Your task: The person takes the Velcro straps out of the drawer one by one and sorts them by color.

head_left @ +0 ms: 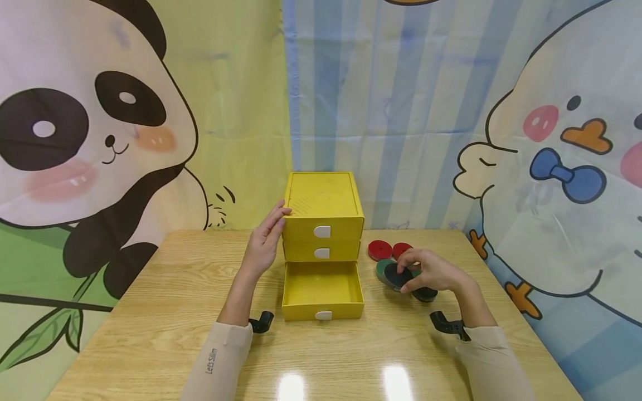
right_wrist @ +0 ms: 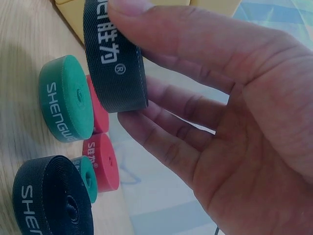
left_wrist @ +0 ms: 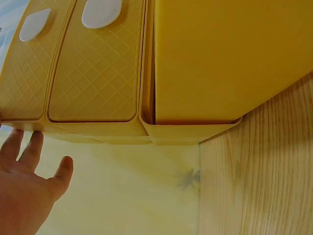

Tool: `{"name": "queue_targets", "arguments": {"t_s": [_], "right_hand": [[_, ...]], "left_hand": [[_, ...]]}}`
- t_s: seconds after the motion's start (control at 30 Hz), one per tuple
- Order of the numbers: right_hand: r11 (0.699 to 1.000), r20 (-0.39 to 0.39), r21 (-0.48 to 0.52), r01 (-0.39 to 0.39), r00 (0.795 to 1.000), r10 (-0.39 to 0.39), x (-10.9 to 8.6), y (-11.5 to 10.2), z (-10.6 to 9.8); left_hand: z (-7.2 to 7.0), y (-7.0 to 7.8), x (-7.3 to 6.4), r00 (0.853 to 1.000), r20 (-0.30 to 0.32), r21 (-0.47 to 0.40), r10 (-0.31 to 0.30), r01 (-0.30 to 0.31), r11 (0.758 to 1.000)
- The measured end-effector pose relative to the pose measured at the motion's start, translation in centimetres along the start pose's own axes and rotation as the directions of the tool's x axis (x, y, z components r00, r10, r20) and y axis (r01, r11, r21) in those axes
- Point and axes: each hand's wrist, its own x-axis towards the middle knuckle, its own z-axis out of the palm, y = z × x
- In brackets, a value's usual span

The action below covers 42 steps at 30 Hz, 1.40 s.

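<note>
A yellow three-drawer box (head_left: pixel 323 195) stands at the back of the table, its bottom drawer (head_left: pixel 303 313) pulled out with a bare floor showing. My left hand (head_left: pixel 264 239) rests its extended fingers against the box's upper left side. To the right of the box, my right hand (head_left: pixel 432 270) pinches a black roll of hook-and-loop tape (right_wrist: pixel 117 73) between thumb and fingers, above the tabletop. Below and around it lie another black roll (right_wrist: pixel 49 196), a green roll (right_wrist: pixel 66 98), a smaller-looking green roll (right_wrist: pixel 89 178) and two red rolls (head_left: pixel 380 250).
The wooden table (head_left: pixel 165 312) reaches back to a printed curtain (head_left: pixel 241 111) with a panda and a chick. White tabs (head_left: pixel 322 231) mark the drawer fronts. A dark wrist mount (head_left: pixel 446 324) sits beside the right wrist.
</note>
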Motion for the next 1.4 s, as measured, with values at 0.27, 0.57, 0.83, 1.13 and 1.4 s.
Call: {"name": "queue_targets", "arguments": {"t_s": [0.27,0.57,0.83,1.13,1.4], "right_hand": [[1.000,0.021,-0.001,0.010,1.000,-0.010,0.0,0.4,0.2],[1.000,0.051,-0.028,-0.004,0.999,0.005,0.1,0.6,0.6],[0.998,0.109,-0.049,-0.048,0.993,0.053,0.2,0.7,1.0],[0.997,0.137,-0.054,-0.060,0.988,0.067,0.5,1.0,1.3],[0.995,0.137,-0.079,-0.056,0.988,0.067,0.7,1.0,1.5]], "left_hand": [[0.0,0.0,0.1,1.000,0.003,-0.013,0.012,-0.012,1.000],[0.0,0.0,0.1,1.000,0.002,-0.023,0.008,-0.008,1.000],[0.0,0.0,0.1,1.000,0.006,-0.003,0.000,0.000,1.000],[0.0,-0.1,0.2,1.000,0.002,-0.004,-0.010,0.010,1.000],[0.0,-0.1,0.1,1.000,0.003,-0.016,-0.021,0.021,1.000]]}}
